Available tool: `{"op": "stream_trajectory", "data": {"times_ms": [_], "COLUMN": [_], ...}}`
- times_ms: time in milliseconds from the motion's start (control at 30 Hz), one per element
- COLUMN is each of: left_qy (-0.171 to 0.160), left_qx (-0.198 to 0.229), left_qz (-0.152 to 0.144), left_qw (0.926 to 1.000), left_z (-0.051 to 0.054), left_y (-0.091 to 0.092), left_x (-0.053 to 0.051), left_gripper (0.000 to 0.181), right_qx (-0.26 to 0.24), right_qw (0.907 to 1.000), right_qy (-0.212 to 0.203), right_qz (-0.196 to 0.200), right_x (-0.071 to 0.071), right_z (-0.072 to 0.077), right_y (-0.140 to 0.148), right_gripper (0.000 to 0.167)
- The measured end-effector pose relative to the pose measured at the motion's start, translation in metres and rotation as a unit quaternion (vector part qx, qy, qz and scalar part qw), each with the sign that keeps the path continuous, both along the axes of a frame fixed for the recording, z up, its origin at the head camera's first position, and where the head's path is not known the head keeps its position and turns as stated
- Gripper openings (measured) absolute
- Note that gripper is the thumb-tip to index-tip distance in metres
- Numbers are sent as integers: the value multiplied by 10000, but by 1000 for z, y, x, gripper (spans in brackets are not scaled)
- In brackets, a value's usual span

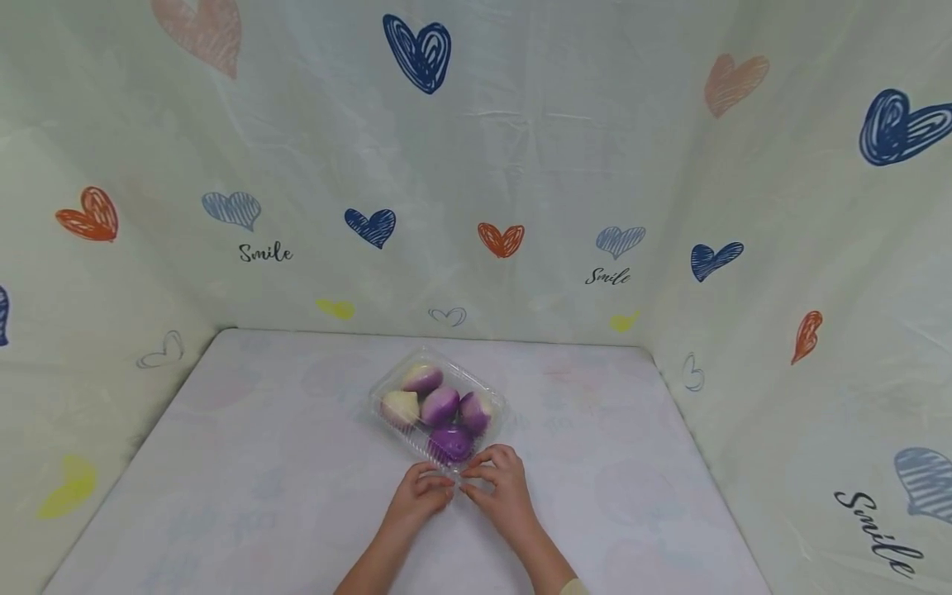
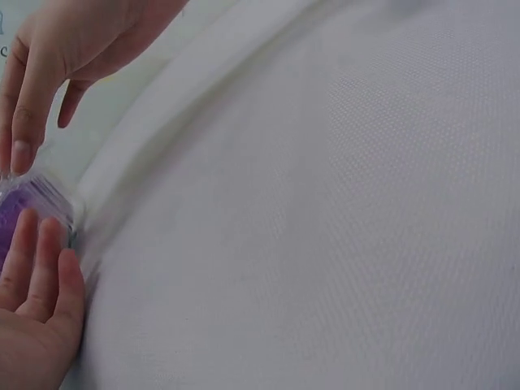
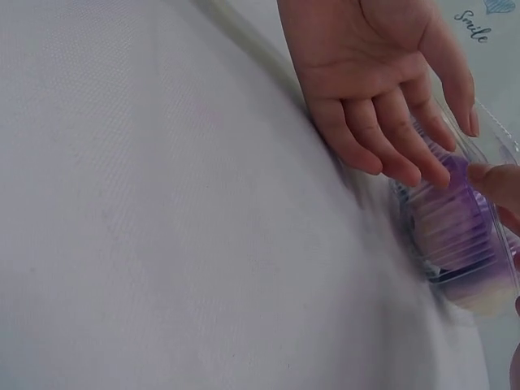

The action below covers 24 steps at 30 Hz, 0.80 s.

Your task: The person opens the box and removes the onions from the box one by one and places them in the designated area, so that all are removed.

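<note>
A clear ribbed plastic box (image 1: 464, 382) lies turned cornerwise on the table, holding several round purple-and-cream vegetables that look like turnips (image 1: 440, 406). At the box's near corner, my left hand (image 1: 418, 497) pinches the rim from the left. Close beside it, my right hand (image 1: 502, 489) pinches the same corner from the right. The left wrist view shows the left hand (image 2: 41, 301) with its outer fingers loosely bent, and the right hand (image 2: 69, 57) above. In the right wrist view the right thumb (image 3: 491, 179) meets the box's (image 3: 455, 244) rim; most of that hand is cut off.
A pale cloth covers the table (image 1: 283, 463). Around its back and sides hang light curtains (image 1: 446, 149) printed with hearts and the word "Smile". The box stands near the middle, short of the back edge.
</note>
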<state>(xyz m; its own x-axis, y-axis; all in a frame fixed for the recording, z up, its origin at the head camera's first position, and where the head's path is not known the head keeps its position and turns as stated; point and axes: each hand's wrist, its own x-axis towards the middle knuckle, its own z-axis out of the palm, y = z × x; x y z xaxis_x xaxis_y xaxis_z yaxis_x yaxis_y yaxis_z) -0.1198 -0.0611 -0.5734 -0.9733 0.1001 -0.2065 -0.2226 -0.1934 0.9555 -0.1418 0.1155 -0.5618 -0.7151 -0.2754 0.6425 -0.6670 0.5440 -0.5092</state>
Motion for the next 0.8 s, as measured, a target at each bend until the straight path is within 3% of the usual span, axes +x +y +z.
{"op": "stream_trajectory", "data": {"times_ms": [233, 400, 600, 800], "left_qy": [142, 40, 142, 214], "left_qx": [148, 314, 633, 876], "left_qz": [261, 242, 172, 103], "left_qw": [9994, 9992, 9977, 9959], "left_z": [0, 1, 1, 0], "left_y": [4, 4, 3, 1], "left_x": [1, 3, 3, 1], "left_gripper": [55, 56, 51, 49], "right_qx": [83, 107, 89, -293], "right_qw": [9993, 9987, 9985, 9976], "right_qy": [-351, -492, -526, -554], "right_qz": [-44, 3, 145, 304], "right_x": [-1, -1, -1, 0], "right_z": [1, 2, 3, 2], "right_y": [-2, -3, -4, -7], "right_gripper": [22, 19, 15, 11]}}
